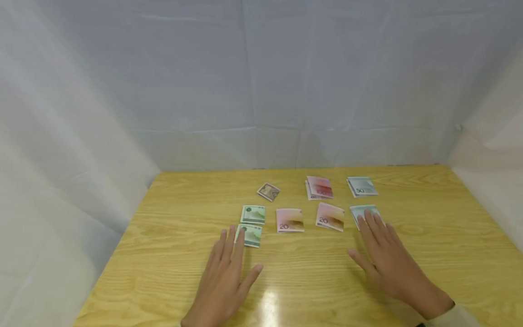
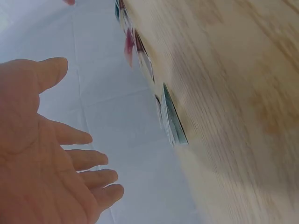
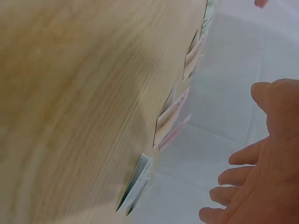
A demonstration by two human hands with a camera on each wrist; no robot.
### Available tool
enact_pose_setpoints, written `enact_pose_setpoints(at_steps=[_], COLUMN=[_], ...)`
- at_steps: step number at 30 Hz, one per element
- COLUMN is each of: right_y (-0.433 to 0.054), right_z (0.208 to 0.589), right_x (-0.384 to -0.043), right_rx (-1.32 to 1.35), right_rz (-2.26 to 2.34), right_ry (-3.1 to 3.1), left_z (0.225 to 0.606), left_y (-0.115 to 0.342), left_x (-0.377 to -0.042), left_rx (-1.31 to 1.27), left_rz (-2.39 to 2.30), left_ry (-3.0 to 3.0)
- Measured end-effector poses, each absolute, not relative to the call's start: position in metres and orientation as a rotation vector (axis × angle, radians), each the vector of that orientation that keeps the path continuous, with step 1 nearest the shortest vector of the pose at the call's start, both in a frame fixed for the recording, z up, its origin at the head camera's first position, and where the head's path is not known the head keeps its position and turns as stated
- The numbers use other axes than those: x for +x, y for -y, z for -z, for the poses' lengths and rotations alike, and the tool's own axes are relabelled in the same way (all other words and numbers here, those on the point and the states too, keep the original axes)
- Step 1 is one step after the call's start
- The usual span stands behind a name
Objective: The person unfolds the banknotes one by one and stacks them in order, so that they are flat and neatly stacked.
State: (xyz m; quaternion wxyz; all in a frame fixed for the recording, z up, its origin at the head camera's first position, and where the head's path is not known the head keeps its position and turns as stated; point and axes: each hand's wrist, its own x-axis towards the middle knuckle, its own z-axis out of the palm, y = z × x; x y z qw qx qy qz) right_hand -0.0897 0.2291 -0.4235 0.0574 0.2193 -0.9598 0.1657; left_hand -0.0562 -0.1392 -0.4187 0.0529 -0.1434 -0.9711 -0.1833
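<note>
My left hand (image 1: 224,277) is held palm down with straight, slightly spread fingers, its fingertips overlapping the nearer green folded banknote (image 1: 251,236) in the head view. The left wrist view shows this hand (image 2: 56,158) raised off the tabletop, holding nothing. On the right, my other hand (image 1: 386,259) has its fingers extended over a pale green-blue folded banknote (image 1: 359,210), partly hiding it. Its palm (image 3: 261,172) is likewise above the table in the right wrist view, with nothing in it. Two folded 20 notes, one left (image 1: 290,220) and one right (image 1: 330,217), lie between the hands.
Behind lie a second green note (image 1: 253,214), a small brown folded note (image 1: 268,191), pinkish-red 100 notes (image 1: 320,187) and a folded 50 note (image 1: 362,186). All are on a wooden table (image 1: 163,254). White sheeting (image 1: 278,81) hangs behind and at both sides.
</note>
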Motion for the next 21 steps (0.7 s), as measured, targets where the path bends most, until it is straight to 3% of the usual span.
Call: enact_pose_setpoints(at_steps=[21], right_y=[-0.218], right_z=[0.423], right_x=[-0.194], right_rx=[0.480], right_rz=[-1.056], right_ry=[2.991], left_z=[0.416], left_y=[0.126], left_x=[-0.078], left_rx=[-0.440], left_rz=[1.173], left_ry=[2.906])
